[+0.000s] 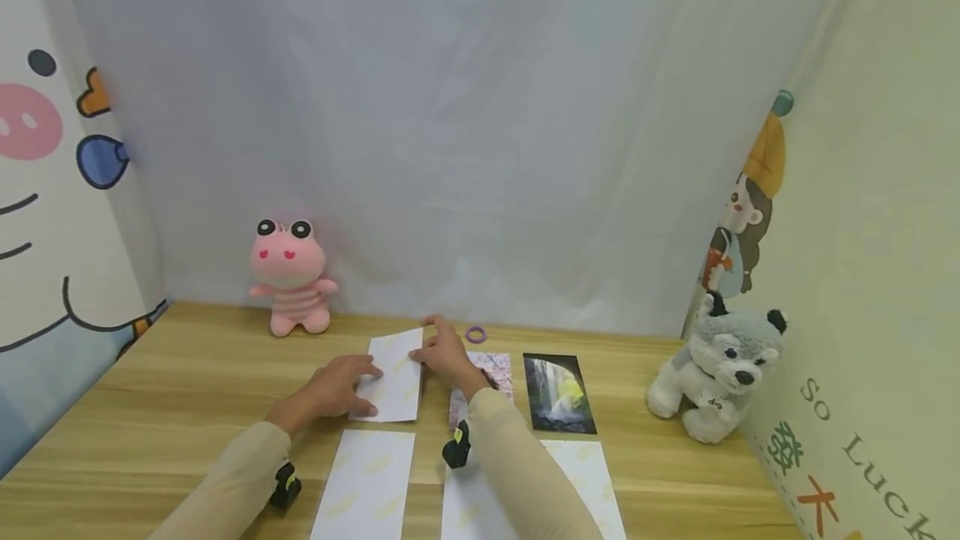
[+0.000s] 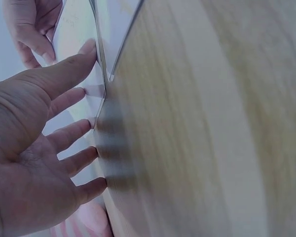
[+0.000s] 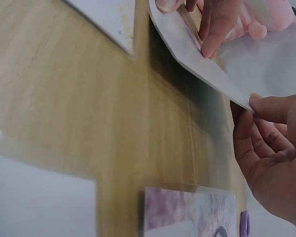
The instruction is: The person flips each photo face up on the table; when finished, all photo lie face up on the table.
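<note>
A white card [image 1: 396, 375] with pale yellow marks lies at the far middle of the table, its right side raised and bent up from the wood. My right hand [image 1: 450, 359] pinches its far right edge between thumb and fingers, as the right wrist view shows. On the card's left part rests my left hand [image 1: 330, 387], fingers spread and fairly straight, thumb [image 2: 87, 48] near the near edge. Beside it, a pink blossom picture [image 1: 500, 369] lies partly under my right wrist. Further right is a waterfall picture [image 1: 558, 392], face up.
Several white cards with yellow marks, such as one at the left [image 1: 367, 482], lie nearer in front. A purple ring [image 1: 476, 334] sits by the back edge. A pink plush toy [image 1: 294, 277] stands at the back left, a grey plush dog [image 1: 716, 373] at the right.
</note>
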`<state>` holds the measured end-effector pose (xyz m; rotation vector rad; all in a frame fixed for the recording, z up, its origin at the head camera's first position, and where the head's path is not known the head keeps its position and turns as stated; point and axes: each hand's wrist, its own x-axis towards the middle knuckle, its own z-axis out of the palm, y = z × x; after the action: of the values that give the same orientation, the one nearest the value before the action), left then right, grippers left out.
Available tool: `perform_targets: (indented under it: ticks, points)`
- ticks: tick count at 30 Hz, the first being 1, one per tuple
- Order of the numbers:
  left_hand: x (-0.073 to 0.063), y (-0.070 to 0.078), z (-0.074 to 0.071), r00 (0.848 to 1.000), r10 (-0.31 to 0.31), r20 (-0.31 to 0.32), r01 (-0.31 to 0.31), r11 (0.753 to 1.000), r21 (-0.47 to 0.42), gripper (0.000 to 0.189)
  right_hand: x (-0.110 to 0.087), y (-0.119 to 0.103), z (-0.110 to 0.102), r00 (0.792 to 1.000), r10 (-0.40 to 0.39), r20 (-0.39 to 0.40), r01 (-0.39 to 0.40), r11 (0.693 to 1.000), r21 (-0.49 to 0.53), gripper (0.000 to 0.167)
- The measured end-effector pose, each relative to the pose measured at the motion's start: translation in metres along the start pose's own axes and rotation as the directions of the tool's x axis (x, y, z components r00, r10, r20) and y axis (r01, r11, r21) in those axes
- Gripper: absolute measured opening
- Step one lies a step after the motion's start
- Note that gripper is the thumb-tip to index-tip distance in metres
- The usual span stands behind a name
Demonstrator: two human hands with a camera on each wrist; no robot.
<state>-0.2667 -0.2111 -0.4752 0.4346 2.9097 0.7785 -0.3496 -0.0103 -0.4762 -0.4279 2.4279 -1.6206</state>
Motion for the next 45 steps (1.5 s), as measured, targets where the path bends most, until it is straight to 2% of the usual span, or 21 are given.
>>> perform_targets:
  ticks: [8, 14, 17, 20, 24, 27, 31, 34, 39, 42, 45]
  points:
    - [0.009, -0.003, 0.005, 0.998, 0.055, -0.019, -0.055, 0.998, 0.021, 0.060, 0.005, 0.001, -0.001, 0.998, -0.020, -0.051, 0.020, 1.000, 0.000, 0.053]
    - [0.015, 0.001, -0.002, 0.991, 0.095, -0.093, -0.098, 0.995, -0.034, 0.055, 0.004, -0.010, -0.009, 0.998, -0.023, -0.059, 0.032, 0.988, 0.152, 0.057]
    - [0.017, 0.003, -0.005, 0.977, 0.134, -0.163, -0.148, 0.986, -0.074, 0.047, 0.004, -0.015, -0.013, 0.998, -0.002, -0.057, 0.017, 0.965, 0.263, 0.058]
    - [0.018, 0.005, -0.006, 0.966, 0.147, -0.215, -0.178, 0.975, -0.133, 0.041, 0.004, -0.017, -0.017, 0.999, 0.017, -0.049, 0.002, 0.932, 0.361, 0.057]
    - [0.017, 0.008, -0.004, 0.965, 0.112, -0.238, -0.167, 0.961, -0.223, 0.039, 0.001, -0.019, -0.023, 0.998, 0.041, -0.054, -0.013, 0.896, 0.444, 0.055]
    - [0.017, 0.012, -0.003, 0.965, 0.087, -0.248, -0.151, 0.956, -0.253, 0.043, -0.003, -0.019, -0.028, 0.997, 0.050, -0.053, -0.015, 0.854, 0.520, 0.055]
    - [0.014, 0.022, -0.003, 0.954, 0.116, -0.276, -0.178, 0.960, -0.214, 0.047, -0.008, -0.015, -0.035, 0.997, 0.058, -0.041, -0.020, 0.785, 0.619, 0.055]
    - [0.014, 0.032, -0.003, 0.939, 0.189, -0.289, -0.243, 0.956, -0.163, 0.056, -0.011, -0.011, -0.038, 0.996, 0.076, -0.041, -0.031, 0.754, 0.657, 0.057]
    - [0.013, 0.045, -0.001, 0.910, 0.312, -0.273, -0.341, 0.938, -0.062, 0.083, -0.013, -0.006, -0.043, 0.993, 0.101, -0.054, -0.035, 0.714, 0.699, 0.060]
    - [0.014, 0.049, 0.003, 0.901, 0.329, -0.282, -0.346, 0.938, -0.012, 0.093, -0.014, -0.006, -0.044, 0.993, 0.106, -0.058, -0.033, 0.702, 0.712, 0.057]
    - [0.014, 0.053, 0.007, 0.896, 0.313, -0.314, -0.317, 0.948, 0.041, 0.096, -0.015, -0.007, -0.045, 0.992, 0.112, -0.058, -0.036, 0.690, 0.723, 0.053]
